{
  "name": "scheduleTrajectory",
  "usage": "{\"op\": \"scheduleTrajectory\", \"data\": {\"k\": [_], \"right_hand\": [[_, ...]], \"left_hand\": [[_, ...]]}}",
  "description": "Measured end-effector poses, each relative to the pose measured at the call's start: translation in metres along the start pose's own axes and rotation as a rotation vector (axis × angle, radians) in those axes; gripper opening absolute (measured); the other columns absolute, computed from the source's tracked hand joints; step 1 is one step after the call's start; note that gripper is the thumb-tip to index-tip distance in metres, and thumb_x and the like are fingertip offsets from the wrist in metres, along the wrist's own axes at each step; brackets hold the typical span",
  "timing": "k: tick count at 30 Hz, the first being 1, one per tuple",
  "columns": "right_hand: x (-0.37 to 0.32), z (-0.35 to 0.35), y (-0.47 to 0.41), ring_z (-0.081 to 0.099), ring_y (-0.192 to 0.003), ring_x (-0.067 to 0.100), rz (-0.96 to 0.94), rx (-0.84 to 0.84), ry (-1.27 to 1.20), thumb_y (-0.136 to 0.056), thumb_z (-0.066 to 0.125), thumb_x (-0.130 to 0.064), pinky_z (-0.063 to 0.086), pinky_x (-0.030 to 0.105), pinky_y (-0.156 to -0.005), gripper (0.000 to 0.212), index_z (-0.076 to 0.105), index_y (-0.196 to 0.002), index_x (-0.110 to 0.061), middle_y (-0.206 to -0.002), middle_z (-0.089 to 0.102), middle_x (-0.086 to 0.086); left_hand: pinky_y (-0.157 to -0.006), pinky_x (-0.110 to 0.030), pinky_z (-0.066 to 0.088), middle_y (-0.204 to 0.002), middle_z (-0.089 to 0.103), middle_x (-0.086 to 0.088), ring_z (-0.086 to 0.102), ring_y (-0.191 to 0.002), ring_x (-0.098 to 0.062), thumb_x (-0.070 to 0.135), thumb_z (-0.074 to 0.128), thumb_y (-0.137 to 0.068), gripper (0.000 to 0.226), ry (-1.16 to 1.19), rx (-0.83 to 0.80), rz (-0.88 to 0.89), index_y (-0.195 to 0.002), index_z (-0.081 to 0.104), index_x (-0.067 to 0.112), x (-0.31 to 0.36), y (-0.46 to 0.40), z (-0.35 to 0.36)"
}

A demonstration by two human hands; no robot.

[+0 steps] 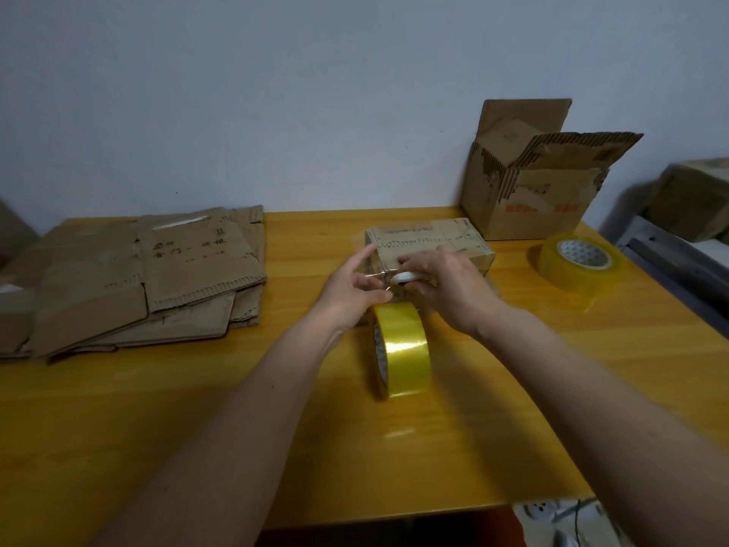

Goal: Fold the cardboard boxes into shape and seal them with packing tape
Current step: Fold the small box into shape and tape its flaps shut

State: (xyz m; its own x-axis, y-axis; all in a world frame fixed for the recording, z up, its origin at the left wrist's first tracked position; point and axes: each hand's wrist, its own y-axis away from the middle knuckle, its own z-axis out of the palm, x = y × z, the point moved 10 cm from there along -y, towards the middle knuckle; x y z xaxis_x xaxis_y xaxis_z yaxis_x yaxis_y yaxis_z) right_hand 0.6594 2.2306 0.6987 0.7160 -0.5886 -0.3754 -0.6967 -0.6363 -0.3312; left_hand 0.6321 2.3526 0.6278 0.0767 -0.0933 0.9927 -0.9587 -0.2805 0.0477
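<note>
Not much legible tbh. Flat cardboard (189, 266) left of the hands has dark handwritten characters, and the open box (528, 207) has red print, both too blurry to read.

Worktop (157, 408) orange-yellow wood grain. Tape roll (406, 345) glossy yellow, second tape roll (576, 266) same yellow, white core. Flat cardboard (157, 278) brown, black print. Open box (524, 199) brown, red lettering.

flattened cardboard (134, 282) lies left of the small box (430, 240), tape roll (402, 349) before it.
</note>
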Motion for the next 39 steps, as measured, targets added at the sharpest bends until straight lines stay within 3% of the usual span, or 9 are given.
{"op": "scheduleTrajectory", "data": {"k": [5, 11, 14, 18, 24, 27, 32, 36, 39], "right_hand": [[-0.018, 0.000, 0.001, 0.049, -0.102, 0.021, -0.094, 0.003, 0.149, -0.089, 0.063, -0.018, 0.044, 0.036, -0.079, 0.024, 0.069, -0.111, -0.013, -0.124, 0.063, 0.001], [-0.031, 0.000, 0.001, 0.047, -0.098, 0.019, -0.167, 0.008, 0.260, -0.092, 0.057, -0.019, 0.036, 0.030, -0.069, 0.024, 0.067, -0.112, -0.011, -0.121, 0.063, 0.003], [-0.031, 0.001, 0.003, 0.047, -0.105, 0.021, -0.182, -0.019, 0.301, -0.094, 0.053, -0.016, 0.042, 0.034, -0.078, 0.027, 0.064, -0.117, -0.010, -0.128, 0.059, 0.004], [-0.017, -0.008, 0.009, 0.051, -0.111, 0.024, -0.108, 0.004, 0.284, -0.095, 0.054, -0.015, 0.046, 0.038, -0.084, 0.026, 0.064, -0.118, -0.010, -0.127, 0.055, 0.006], [-0.002, -0.008, 0.009, 0.055, -0.092, 0.027, -0.008, -0.003, 0.234, -0.095, 0.055, -0.014, 0.044, 0.035, -0.075, 0.023, 0.065, -0.115, -0.008, -0.110, 0.047, 0.008], [0.018, -0.012, 0.009, 0.054, -0.095, 0.029, 0.072, -0.008, 0.170, -0.092, 0.057, -0.008, 0.043, 0.038, -0.078, 0.022, 0.066, -0.112, -0.007, -0.107, 0.050, 0.009], [0.034, -0.014, 0.015, 0.051, -0.102, 0.021, 0.147, 0.023, -0.011, -0.090, 0.059, -0.008, 0.035, 0.027, -0.078, 0.015, 0.066, -0.103, -0.009, -0.107, 0.058, 0.005], [0.040, -0.008, 0.022, 0.054, -0.094, 0.023, 0.229, 0.018, -0.335, -0.093, 0.055, -0.010, 0.046, 0.043, -0.084, 0.012, 0.059, -0.104, -0.009, -0.102, 0.061, 0.006], [0.053, 0.003, 0.029, 0.053, -0.097, 0.025, 0.296, 0.014, -0.367, -0.094, 0.054, -0.012, 0.046, 0.042, -0.086, 0.010, 0.054, -0.103, -0.009, -0.104, 0.057, 0.007]], "left_hand": [[-0.057, -0.001, 0.041, -0.085, 0.057, 0.002, 0.057, -0.082, -0.003, -0.007, 0.075, -0.073, 0.087, -0.079, 0.030, -0.005, -0.144, 0.038, 0.029, 0.004, -0.003, -0.002], [-0.058, -0.006, 0.044, -0.091, 0.054, 0.005, 0.057, -0.082, -0.004, -0.011, 0.072, -0.073, 0.091, -0.123, 0.021, -0.022, -0.145, 0.036, 0.031, 0.005, -0.005, -0.001], [-0.067, -0.012, 0.044, -0.097, 0.057, 0.008, 0.056, -0.088, -0.002, -0.008, 0.073, -0.074, 0.091, -0.141, 0.022, -0.037, -0.147, 0.033, 0.031, 0.005, -0.005, -0.002], [-0.095, -0.024, 0.036, -0.110, 0.060, 0.007, 0.049, -0.115, -0.010, -0.006, 0.074, -0.075, 0.093, -0.142, 0.002, -0.043, -0.149, 0.029, 0.027, 0.004, -0.006, 0.002], [-0.093, -0.023, 0.034, -0.123, 0.061, 0.001, 0.050, -0.119, -0.012, -0.007, 0.074, -0.074, 0.097, -0.134, -0.017, -0.060, -0.150, 0.024, 0.024, 0.003, -0.008, 0.006], [-0.096, -0.025, 0.036, -0.123, 0.063, -0.002, 0.053, -0.119, -0.015, -0.008, 0.074, -0.073, 0.099, -0.106, -0.022, -0.070, -0.151, 0.021, 0.023, 0.002, -0.008, 0.005], [-0.076, -0.022, 0.046, -0.101, 0.067, -0.003, 0.064, -0.101, -0.019, -0.009, 0.077, -0.070, 0.104, -0.028, -0.027, -0.120, -0.151, 0.021, 0.024, -0.005, -0.008, 0.008], [-0.100, -0.041, 0.045, -0.115, 0.066, -0.017, 0.064, -0.106, -0.025, -0.008, 0.078, -0.068, 0.108, 0.021, -0.016, -0.155, -0.152, 0.017, 0.019, -0.008, -0.006, 0.010], [-0.101, -0.049, 0.045, -0.109, 0.069, -0.012, 0.064, -0.105, -0.027, -0.006, 0.078, -0.069, 0.105, 0.080, -0.006, -0.216, -0.151, 0.017, 0.017, -0.016, -0.003, 0.008]]}}
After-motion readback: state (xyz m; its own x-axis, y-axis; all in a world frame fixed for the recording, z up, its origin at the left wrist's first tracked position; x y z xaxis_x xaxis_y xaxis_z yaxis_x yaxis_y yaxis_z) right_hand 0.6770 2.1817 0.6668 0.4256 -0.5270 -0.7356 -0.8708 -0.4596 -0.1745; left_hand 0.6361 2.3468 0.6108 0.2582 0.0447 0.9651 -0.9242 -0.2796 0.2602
